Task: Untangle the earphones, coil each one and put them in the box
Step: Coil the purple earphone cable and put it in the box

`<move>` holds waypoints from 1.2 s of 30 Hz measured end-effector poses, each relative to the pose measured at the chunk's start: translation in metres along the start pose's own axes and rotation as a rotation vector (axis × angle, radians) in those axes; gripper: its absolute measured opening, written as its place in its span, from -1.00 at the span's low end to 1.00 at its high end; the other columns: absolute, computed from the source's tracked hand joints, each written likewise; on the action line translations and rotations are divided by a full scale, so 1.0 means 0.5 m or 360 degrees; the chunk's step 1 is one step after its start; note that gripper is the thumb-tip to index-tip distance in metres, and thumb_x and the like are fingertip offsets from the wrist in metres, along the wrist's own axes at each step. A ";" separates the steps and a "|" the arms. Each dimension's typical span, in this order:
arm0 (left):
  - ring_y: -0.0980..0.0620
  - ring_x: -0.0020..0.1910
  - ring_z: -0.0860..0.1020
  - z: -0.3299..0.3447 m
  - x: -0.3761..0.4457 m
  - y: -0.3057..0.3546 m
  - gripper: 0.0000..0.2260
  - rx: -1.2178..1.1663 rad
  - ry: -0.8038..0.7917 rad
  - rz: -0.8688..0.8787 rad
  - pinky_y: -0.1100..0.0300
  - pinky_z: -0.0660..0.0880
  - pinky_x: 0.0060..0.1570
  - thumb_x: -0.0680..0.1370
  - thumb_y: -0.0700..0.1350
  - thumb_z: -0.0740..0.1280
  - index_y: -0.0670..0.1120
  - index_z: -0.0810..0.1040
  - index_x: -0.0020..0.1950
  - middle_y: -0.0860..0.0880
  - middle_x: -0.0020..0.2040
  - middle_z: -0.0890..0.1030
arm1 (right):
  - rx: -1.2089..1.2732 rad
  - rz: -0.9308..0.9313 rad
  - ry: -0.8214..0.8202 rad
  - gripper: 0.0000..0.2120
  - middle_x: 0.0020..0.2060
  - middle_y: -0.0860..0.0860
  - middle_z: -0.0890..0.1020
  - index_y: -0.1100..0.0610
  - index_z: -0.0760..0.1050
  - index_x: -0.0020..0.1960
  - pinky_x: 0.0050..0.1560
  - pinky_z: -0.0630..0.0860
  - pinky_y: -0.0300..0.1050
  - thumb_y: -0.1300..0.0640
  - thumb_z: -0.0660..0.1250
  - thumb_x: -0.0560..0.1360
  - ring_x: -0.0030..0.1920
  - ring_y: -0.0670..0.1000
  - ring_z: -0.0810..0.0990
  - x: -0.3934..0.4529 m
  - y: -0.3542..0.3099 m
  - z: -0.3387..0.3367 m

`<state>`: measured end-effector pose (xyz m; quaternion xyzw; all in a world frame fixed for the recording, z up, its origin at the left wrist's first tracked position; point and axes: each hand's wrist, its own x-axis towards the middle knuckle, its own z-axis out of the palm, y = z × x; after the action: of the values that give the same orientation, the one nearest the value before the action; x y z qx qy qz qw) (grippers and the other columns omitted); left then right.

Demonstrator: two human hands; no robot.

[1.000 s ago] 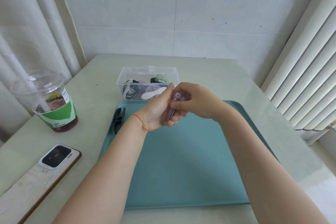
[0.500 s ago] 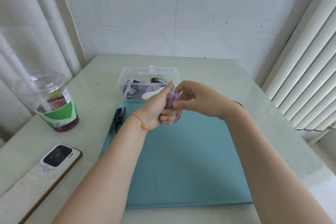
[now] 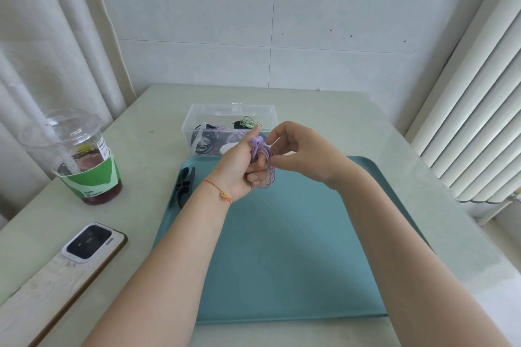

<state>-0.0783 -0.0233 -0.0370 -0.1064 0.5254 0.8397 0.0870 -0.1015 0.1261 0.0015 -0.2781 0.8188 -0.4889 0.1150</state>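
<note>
A purple earphone [image 3: 263, 162] is coiled in loops around the fingers of my left hand [image 3: 239, 169], which grips it above the far edge of the teal tray [image 3: 282, 262]. Its purple earbud pokes up beside my left thumb. My right hand [image 3: 301, 152] is on the coil's right side, thumb and fingers curled against the loops. Just behind both hands stands the clear plastic box [image 3: 229, 124], open on top, with black, purple and green coiled earphones inside.
A black clip-like object [image 3: 184, 184] lies on the tray's far left corner. An iced drink cup [image 3: 81, 158] with a straw stands at left. A phone [image 3: 90, 242] rests on a white board near the front left. Curtains hang left, blinds right.
Both hands have risen slightly toward the box. My right hand has shifted from the earbud to the right side of the coil, so the loops and earbud show more.
</note>
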 end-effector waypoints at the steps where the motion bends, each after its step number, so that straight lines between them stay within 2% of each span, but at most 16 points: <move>1: 0.08 -0.68 0.11 -0.002 0.002 0.000 -0.49 -0.0017 0.0039 0.0019 0.33 0.03 -0.50 0.63 0.18 0.14 -0.29 0.41 0.21 -0.01 -0.60 0.23 | -0.0001 -0.0003 -0.0002 -0.75 -0.06 0.15 0.65 0.11 0.50 0.06 0.02 0.56 -0.02 0.30 0.40 0.42 -0.11 0.00 0.62 0.000 -0.001 0.000; 3: 0.09 -0.69 0.11 -0.007 0.004 0.000 -0.71 -0.0048 0.0057 0.0026 0.37 0.06 -0.54 0.64 0.13 0.15 -0.08 0.42 -0.07 0.00 -0.59 0.24 | 0.0030 0.0008 -0.0037 -0.72 -0.04 0.13 0.65 0.11 0.50 0.07 0.01 0.57 -0.07 0.24 0.47 0.41 -0.08 0.02 0.64 -0.002 -0.005 -0.001; 5: 0.09 -0.70 0.11 -0.012 0.008 0.002 -0.79 -0.0077 0.0029 0.0014 0.36 0.05 -0.56 0.65 0.07 0.14 -0.03 0.36 -0.08 0.02 -0.61 0.25 | 0.0014 0.0035 -0.0056 -0.65 -0.06 0.09 0.66 0.10 0.50 0.07 -0.04 0.56 -0.14 0.12 0.55 0.36 -0.06 0.01 0.65 -0.003 -0.008 -0.002; 7: 0.09 -0.70 0.11 -0.012 0.008 0.001 -0.70 -0.0065 0.0045 0.0000 0.33 0.02 -0.53 0.64 0.06 0.15 -0.05 0.31 -0.24 0.02 -0.62 0.25 | -0.0046 0.0022 -0.0014 -0.65 -0.12 0.05 0.65 0.10 0.49 0.04 -0.07 0.55 -0.15 0.11 0.56 0.35 -0.11 0.01 0.64 0.000 -0.006 0.002; 9: 0.09 -0.70 0.12 -0.007 0.006 -0.001 -0.60 -0.0038 0.0059 0.0003 0.36 0.05 -0.54 0.62 0.06 0.17 -0.06 0.29 -0.38 0.02 -0.60 0.27 | -0.0103 -0.0033 0.0048 -0.73 -0.17 0.02 0.62 0.11 0.50 -0.02 -0.08 0.54 -0.13 0.20 0.53 0.37 -0.17 -0.01 0.61 0.006 -0.001 0.009; 13: 0.09 -0.68 0.12 0.001 0.003 0.001 -0.74 0.0029 0.0094 0.0093 0.36 0.10 -0.57 0.57 -0.01 0.24 -0.02 0.35 -0.30 0.03 -0.55 0.30 | -0.0117 -0.0093 0.0111 -0.82 -0.19 0.00 0.62 0.12 0.49 -0.10 -0.03 0.56 -0.06 0.30 0.45 0.42 -0.19 -0.04 0.59 0.013 0.009 0.015; 15: 0.10 -0.67 0.12 0.002 0.000 0.004 -0.70 0.0070 0.0048 0.0099 0.34 0.07 -0.55 0.57 -0.02 0.26 -0.02 0.33 -0.35 0.04 -0.55 0.29 | -0.0062 -0.0089 0.0081 -0.85 -0.18 0.04 0.63 0.18 0.49 -0.06 -0.05 0.55 -0.09 0.31 0.43 0.43 -0.18 -0.05 0.58 0.012 0.012 0.013; 17: 0.11 -0.68 0.12 -0.001 -0.005 0.007 -0.64 0.0083 -0.0027 0.0088 0.32 0.05 -0.53 0.59 -0.01 0.22 -0.04 0.31 -0.40 0.05 -0.57 0.29 | 0.0062 -0.0079 0.0016 -0.84 -0.18 0.05 0.62 0.22 0.49 -0.01 -0.08 0.54 -0.17 0.34 0.41 0.44 -0.18 -0.06 0.58 0.009 0.013 0.010; 20: 0.13 -0.70 0.11 -0.002 -0.009 0.007 -0.62 0.0100 -0.0103 0.0092 0.38 0.05 -0.54 0.64 -0.09 0.08 -0.08 0.29 -0.39 0.05 -0.60 0.26 | 0.0160 -0.0109 -0.0015 -0.81 -0.19 0.04 0.60 0.22 0.47 -0.01 -0.13 0.50 -0.29 0.41 0.34 0.43 -0.19 -0.08 0.55 0.006 0.009 0.011; 22: 0.14 -0.70 0.10 -0.003 -0.005 0.004 -0.66 0.0112 0.0002 0.0063 0.40 0.03 -0.56 0.63 -0.15 0.00 -0.10 0.24 -0.36 0.05 -0.63 0.25 | 0.0070 -0.0167 0.0007 -0.77 -0.20 0.02 0.58 0.21 0.46 -0.01 -0.16 0.47 -0.29 0.44 0.30 0.39 -0.20 -0.08 0.52 0.007 0.004 0.017; 25: 0.15 -0.70 0.08 -0.001 0.002 0.000 -0.73 -0.0026 0.0153 0.0055 0.42 0.00 -0.56 0.53 -0.25 -0.04 -0.02 0.23 -0.33 0.07 -0.59 0.30 | -0.0073 -0.0216 0.0043 -0.75 -0.20 0.02 0.55 0.16 0.43 -0.02 -0.19 0.43 -0.31 0.42 0.29 0.37 -0.20 -0.06 0.49 0.010 0.002 0.030; 29: 0.17 -0.68 0.07 0.006 0.001 0.001 -0.55 -0.0095 0.0173 0.0114 0.38 -0.01 -0.59 0.55 -0.29 0.01 0.00 0.32 -0.52 0.09 -0.59 0.27 | -0.0120 -0.0158 0.0141 -0.71 -0.24 -0.01 0.48 0.05 0.38 0.00 -0.23 0.41 -0.24 0.36 0.29 0.39 -0.23 -0.02 0.44 0.013 0.003 0.041; 30: 0.17 -0.67 0.08 0.009 0.001 0.003 -0.55 -0.0104 0.0191 0.0142 0.38 0.00 -0.59 0.56 -0.28 0.04 -0.02 0.35 -0.51 0.09 -0.58 0.30 | -0.0117 -0.0133 0.0161 -0.71 -0.26 -0.01 0.46 0.06 0.37 0.03 -0.28 0.39 -0.25 0.35 0.29 0.40 -0.26 -0.03 0.42 0.013 0.003 0.041; 33: 0.17 -0.67 0.11 0.017 -0.005 0.010 -0.69 -0.0020 0.0294 0.0230 0.36 0.00 -0.56 0.61 -0.26 0.06 -0.05 0.37 -0.30 0.08 -0.61 0.34 | -0.0162 -0.0031 0.0097 -0.68 -0.29 -0.02 0.45 0.08 0.35 0.10 -0.36 0.36 -0.29 0.33 0.30 0.40 -0.33 -0.05 0.39 0.010 0.001 0.037; 36: 0.12 -0.65 0.21 0.023 -0.007 0.009 -0.74 0.0274 0.0425 0.0312 0.38 0.06 -0.55 0.59 -0.29 0.10 -0.08 0.37 -0.27 0.05 -0.58 0.43 | -0.0112 -0.0014 0.0015 -0.64 -0.27 0.00 0.52 0.08 0.36 0.13 -0.25 0.44 -0.23 0.23 0.39 0.39 -0.30 -0.05 0.45 0.007 -0.004 0.037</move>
<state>-0.0773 -0.0149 -0.0274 -0.1574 0.6100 0.7745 -0.0568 -0.0949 0.1098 -0.0056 -0.2832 0.8348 -0.4617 0.0991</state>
